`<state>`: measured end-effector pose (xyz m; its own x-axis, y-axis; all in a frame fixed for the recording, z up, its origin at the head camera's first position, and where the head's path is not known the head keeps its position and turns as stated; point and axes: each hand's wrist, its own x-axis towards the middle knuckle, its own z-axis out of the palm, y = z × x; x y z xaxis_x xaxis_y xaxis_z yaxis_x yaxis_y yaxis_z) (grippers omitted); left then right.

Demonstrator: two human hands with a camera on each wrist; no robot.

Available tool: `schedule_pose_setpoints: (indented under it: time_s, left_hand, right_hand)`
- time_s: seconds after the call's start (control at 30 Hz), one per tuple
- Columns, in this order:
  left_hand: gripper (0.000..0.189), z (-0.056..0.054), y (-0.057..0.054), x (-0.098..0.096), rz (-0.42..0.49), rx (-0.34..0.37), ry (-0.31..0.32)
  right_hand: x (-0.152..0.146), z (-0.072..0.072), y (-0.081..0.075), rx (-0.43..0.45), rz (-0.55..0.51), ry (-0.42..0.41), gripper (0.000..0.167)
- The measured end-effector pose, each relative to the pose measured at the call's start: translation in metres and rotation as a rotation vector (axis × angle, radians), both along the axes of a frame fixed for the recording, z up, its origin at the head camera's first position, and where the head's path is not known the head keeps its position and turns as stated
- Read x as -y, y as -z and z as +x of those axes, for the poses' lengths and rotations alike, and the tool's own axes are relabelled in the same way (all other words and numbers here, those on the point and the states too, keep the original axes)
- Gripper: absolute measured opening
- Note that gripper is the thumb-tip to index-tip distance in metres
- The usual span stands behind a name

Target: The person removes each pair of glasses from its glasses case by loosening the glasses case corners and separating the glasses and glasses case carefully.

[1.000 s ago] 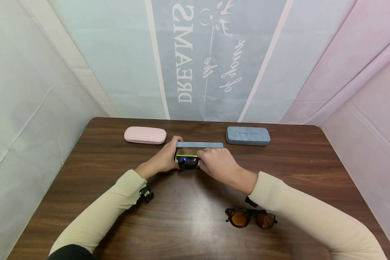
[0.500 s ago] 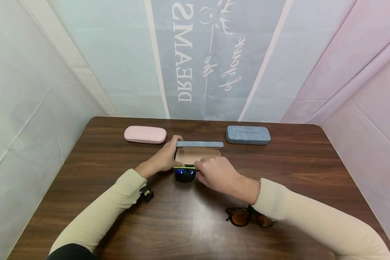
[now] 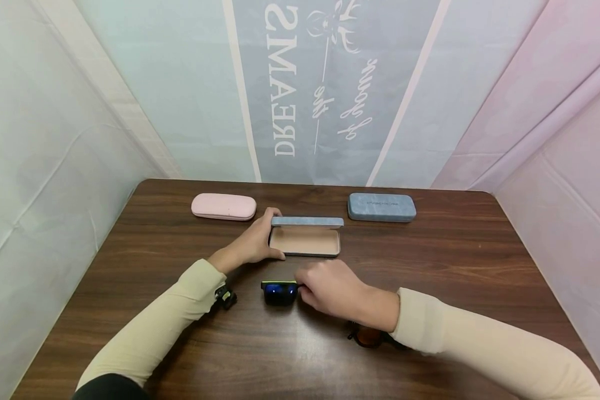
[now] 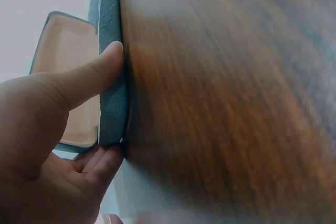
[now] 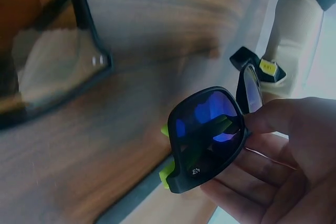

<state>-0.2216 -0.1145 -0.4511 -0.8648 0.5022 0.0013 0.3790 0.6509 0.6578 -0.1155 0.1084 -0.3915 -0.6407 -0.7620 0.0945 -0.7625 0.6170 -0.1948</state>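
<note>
A blue glasses case [image 3: 307,221] stands with its lid up, showing a bare beige lining. My left hand [image 3: 250,243] grips its left end; in the left wrist view the thumb [image 4: 100,74] presses the case's front wall [image 4: 111,106] and fingers reach round its end. Nearer the body, my right hand [image 3: 332,286] pinches black sunglasses [image 3: 280,294] with dark blue lenses and lime-green parts. The right wrist view shows these sunglasses [image 5: 207,140] held near the bridge, a little apart from the case. Brown-lensed sunglasses [image 3: 369,336] lie on the table, partly hidden by the right forearm.
At the back of the brown wooden table [image 3: 180,333] lie a closed pink glasses case [image 3: 223,206] on the left and a closed blue glasses case [image 3: 381,208] on the right. A printed cloth [image 3: 190,100] hangs behind the table's far edge.
My right hand has drawn the black sunglasses out of the case and toward the body, slightly left. My left hand has stayed on the case. The right sleeve now covers more of the brown-lensed sunglasses.
</note>
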Motion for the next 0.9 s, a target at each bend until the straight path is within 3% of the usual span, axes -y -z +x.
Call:
schedule_pose_setpoints:
  time_s: [0.9]
  left_hand:
    - [0.093, 0.003, -0.005, 0.0, -0.021, 0.015, 0.003]
  right_hand:
    - [0.019, 0.022, 0.018, 0.114, 0.052, -0.077, 0.027]
